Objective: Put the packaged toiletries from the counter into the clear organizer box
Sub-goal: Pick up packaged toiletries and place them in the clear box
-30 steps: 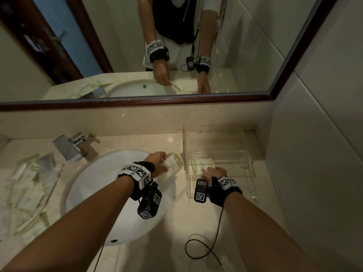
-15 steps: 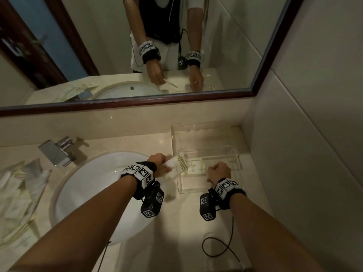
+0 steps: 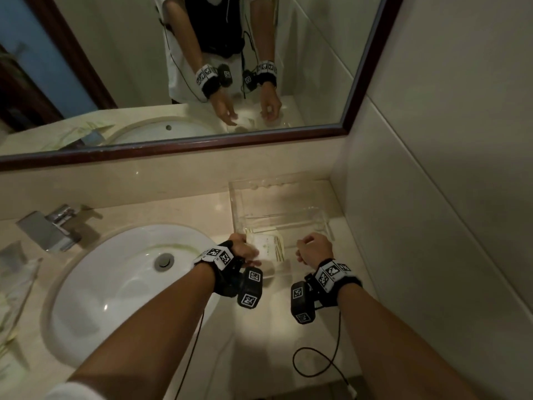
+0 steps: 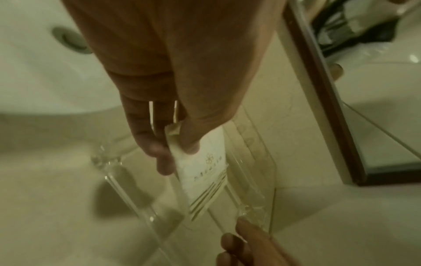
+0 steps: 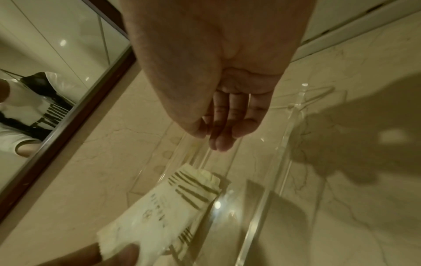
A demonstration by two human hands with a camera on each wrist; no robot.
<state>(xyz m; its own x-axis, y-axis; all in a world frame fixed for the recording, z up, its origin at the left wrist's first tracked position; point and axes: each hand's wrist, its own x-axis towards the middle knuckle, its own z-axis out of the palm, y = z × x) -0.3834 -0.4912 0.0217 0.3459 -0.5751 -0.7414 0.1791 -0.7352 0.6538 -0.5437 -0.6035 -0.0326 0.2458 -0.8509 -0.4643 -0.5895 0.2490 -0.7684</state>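
Note:
My left hand (image 3: 250, 250) pinches a white packet (image 3: 269, 247) with gold stripes between thumb and fingers (image 4: 163, 162). It holds the packet (image 4: 202, 172) over the front left part of the clear organizer box (image 3: 288, 197), striped end pointing right. A second packet seems to lie on the box floor beneath it, mostly hidden. My right hand (image 3: 313, 249) hovers over the box's front right part, its fingers (image 5: 224, 136) hanging loosely with nothing in them. In the right wrist view the held packet (image 5: 173, 203) sits above the box wall (image 5: 282, 162).
The white sink basin (image 3: 115, 298) lies left of the box, with a chrome faucet (image 3: 54, 226) behind it. Several more packets (image 3: 14, 298) are piled on the counter at the far left. A tiled wall (image 3: 432, 197) closes the right side. A black cable (image 3: 317, 362) loops on the counter.
My left hand has carried the packet rightward from beside the box to over it. My right hand has withdrawn from the packet on the box floor and lifted to the right.

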